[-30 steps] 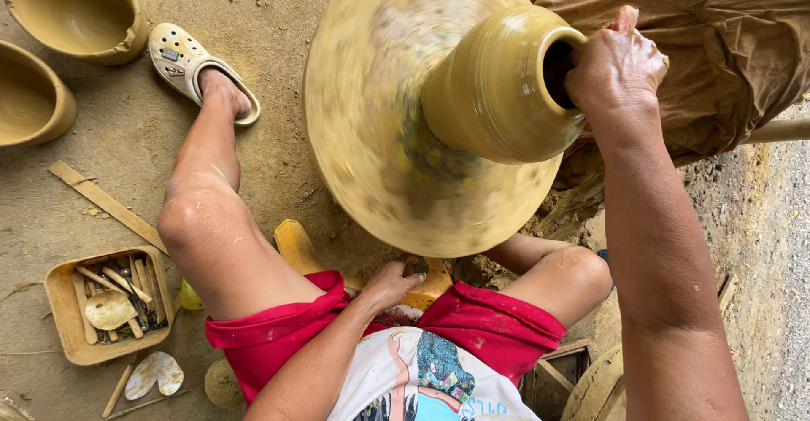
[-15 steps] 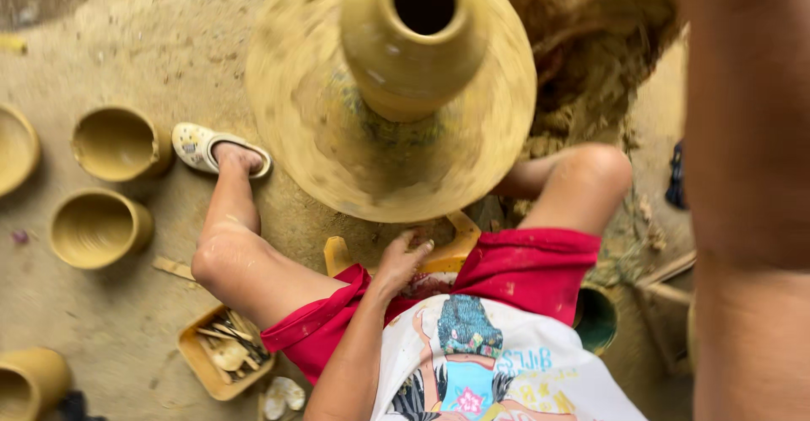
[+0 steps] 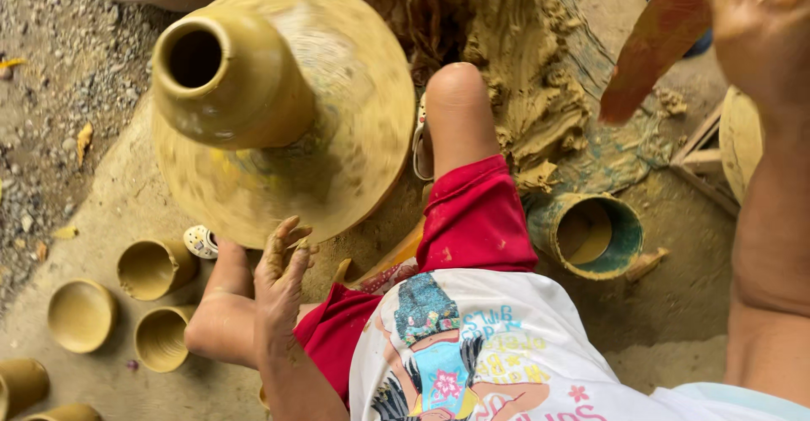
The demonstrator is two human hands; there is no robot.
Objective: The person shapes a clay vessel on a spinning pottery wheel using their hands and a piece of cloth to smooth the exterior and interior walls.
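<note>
Single head-worn camera, looking steeply down from just above the potter's wheel (image 3: 278, 126). Wheel fills upper left of frame, close. The person's lap sits below it, small clay cups (image 3: 152, 267) lower left, mud bank upper right. No second view.

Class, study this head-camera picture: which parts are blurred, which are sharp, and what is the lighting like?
Head view: the right hand and the flat reddish tool it holds are smeared by nearness and motion; the wheel disc shows streaked spin blur; the clay vase, left hand and small clay cups are sharp; soft, even daylight, no glare, faint shadows.
</note>
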